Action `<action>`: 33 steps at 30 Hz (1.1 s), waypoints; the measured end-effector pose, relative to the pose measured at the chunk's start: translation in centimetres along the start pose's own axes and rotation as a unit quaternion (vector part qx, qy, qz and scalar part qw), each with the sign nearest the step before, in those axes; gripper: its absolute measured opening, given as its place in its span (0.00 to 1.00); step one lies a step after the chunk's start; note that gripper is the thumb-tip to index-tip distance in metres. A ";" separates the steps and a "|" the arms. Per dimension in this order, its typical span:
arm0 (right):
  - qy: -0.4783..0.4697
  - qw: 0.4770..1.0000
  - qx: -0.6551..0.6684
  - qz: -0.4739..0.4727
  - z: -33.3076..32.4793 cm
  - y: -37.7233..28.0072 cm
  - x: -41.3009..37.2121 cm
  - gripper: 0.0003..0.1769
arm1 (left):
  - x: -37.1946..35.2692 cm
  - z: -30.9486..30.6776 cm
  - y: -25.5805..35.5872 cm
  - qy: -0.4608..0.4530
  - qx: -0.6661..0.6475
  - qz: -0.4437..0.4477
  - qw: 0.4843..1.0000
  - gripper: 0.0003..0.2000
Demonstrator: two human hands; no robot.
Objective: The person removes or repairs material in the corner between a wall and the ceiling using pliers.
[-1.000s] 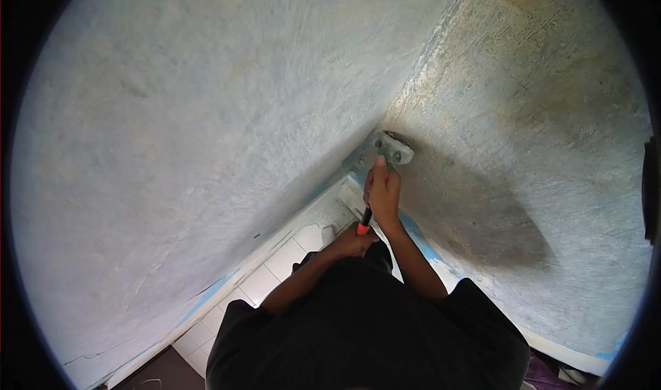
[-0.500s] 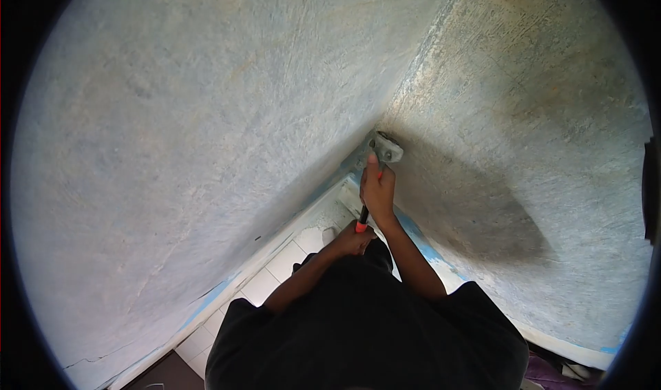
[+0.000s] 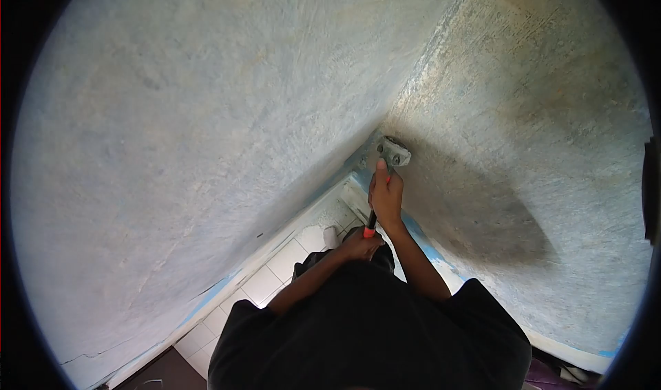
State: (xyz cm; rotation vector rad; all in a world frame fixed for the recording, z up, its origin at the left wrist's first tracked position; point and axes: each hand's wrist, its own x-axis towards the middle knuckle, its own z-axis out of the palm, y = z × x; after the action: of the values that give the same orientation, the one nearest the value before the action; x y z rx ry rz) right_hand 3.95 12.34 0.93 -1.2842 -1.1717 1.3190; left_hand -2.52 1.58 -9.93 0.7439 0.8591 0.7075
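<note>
A long-handled scraper (image 3: 394,152) with a grey metal head and a black and red handle is in both my hands. Its head lies at the right wall (image 3: 475,176), close to the corner. My right hand (image 3: 387,196) is wrapped round the upper handle just below the head, thumb laid along it. Lower down, my left hand (image 3: 361,244) is closed round the handle's end, near a red band. The blade edge is too small to tell whether it touches the plaster.
The left wall (image 3: 206,128) meets the right one at a corner ahead. Blue paint strips (image 3: 430,249) run low along the walls. White floor tiles (image 3: 275,269) lie below, with a pale object (image 3: 331,237) by my foot. Purple cloth (image 3: 551,376) shows at lower right.
The scraper head and both hands have shifted slightly right and down, a little away from the corner. Both hands keep their hold on the handle.
</note>
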 end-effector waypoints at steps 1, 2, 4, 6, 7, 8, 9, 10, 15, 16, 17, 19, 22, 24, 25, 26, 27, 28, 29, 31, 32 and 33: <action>0.005 1.000 0.000 -0.025 0.5 0.0 0.4 0.18 | 0.1 0.2 0.4 -0.009 0.002 0.008 1.000 0.15; 0.011 0.999 -0.001 -0.048 0.9 0.2 0.6 0.18 | 0.1 -0.1 0.8 0.009 0.006 0.004 1.000 0.15; 0.006 0.998 -0.022 -0.051 1.0 0.8 1.0 0.17 | 0.0 -0.7 1.3 0.046 0.006 -0.010 0.999 0.15; -0.014 0.998 -0.057 -0.015 0.8 1.1 1.2 0.16 | 0.3 -0.8 0.8 0.015 0.009 0.020 1.000 0.14; -0.008 0.999 -0.045 -0.016 0.5 0.9 0.9 0.16 | 0.4 -0.9 0.7 0.000 0.013 0.036 0.999 0.13; -0.003 0.999 -0.032 -0.019 0.2 0.3 0.5 0.16 | 0.3 -0.5 0.5 -0.007 0.002 0.024 1.000 0.14; 0.000 1.000 -0.023 -0.020 0.2 0.1 0.4 0.16 | 0.0 0.4 0.6 -0.014 -0.010 0.012 1.000 0.14; 0.002 1.000 -0.013 -0.021 0.2 -0.1 0.2 0.17 | 0.0 0.7 0.8 -0.019 -0.020 0.004 1.000 0.15; 0.009 0.999 -0.045 -0.027 1.2 0.6 0.8 0.17 | 0.5 -2.0 0.3 0.016 0.001 -0.024 1.000 0.15; 0.011 0.999 -0.036 -0.023 1.1 0.4 0.7 0.17 | 0.6 -2.2 0.2 0.010 -0.008 -0.031 0.999 0.16; 0.014 0.999 -0.026 -0.019 0.8 0.1 0.4 0.17 | 0.6 -1.7 -0.2 0.011 -0.002 -0.030 0.999 0.16; 0.008 1.000 -0.015 -0.016 0.5 -0.1 0.3 0.17 | 0.3 -0.2 0.4 0.016 0.017 -0.023 0.999 0.16; -0.003 0.999 -0.014 -0.043 0.7 1.1 1.2 0.18 | 0.7 -0.9 0.1 0.002 0.008 0.019 1.000 0.16; 0.007 0.998 -0.021 -0.063 1.3 1.8 1.4 0.17 | 0.5 -2.0 0.0 0.016 0.007 0.007 1.000 0.16; 0.007 0.998 -0.025 -0.063 1.3 1.7 1.5 0.17 | 0.6 -2.4 0.4 0.022 0.007 0.000 1.000 0.16; -0.003 0.999 -0.030 -0.041 0.8 1.6 1.3 0.17 | 0.6 -2.2 0.4 -0.003 -0.023 -0.015 1.000 0.16; -0.013 0.999 -0.033 -0.019 0.4 1.3 0.9 0.17 | 0.3 -1.2 0.1 0.005 -0.024 -0.018 1.000 0.16; -0.008 1.000 -0.024 -0.018 0.2 0.9 0.6 0.17 | 0.4 0.1 -0.1 0.014 -0.022 -0.018 1.000 0.16; -0.004 1.000 -0.016 -0.019 0.0 0.4 0.3 0.18 | 0.5 0.7 0.2 0.023 -0.019 -0.015 0.999 0.16; 0.003 0.998 -0.024 -0.054 0.6 -0.1 0.8 0.18 | 0.2 0.3 2.1 0.042 0.013 -0.022 0.999 0.16; 0.008 0.996 -0.041 -0.081 1.4 0.0 1.1 0.18 | -0.1 0.1 2.4 0.053 0.025 -0.028 0.998 0.16; 0.014 0.992 -0.060 -0.106 1.7 0.1 1.1 0.18 | 0.0 -0.6 1.8 0.041 0.014 -0.024 0.999 0.15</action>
State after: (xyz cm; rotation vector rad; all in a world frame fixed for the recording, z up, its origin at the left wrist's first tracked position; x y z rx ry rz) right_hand 2.24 13.39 0.73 -1.2209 -1.3460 1.0856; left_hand -3.45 2.71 -8.73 0.7193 0.9610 0.6882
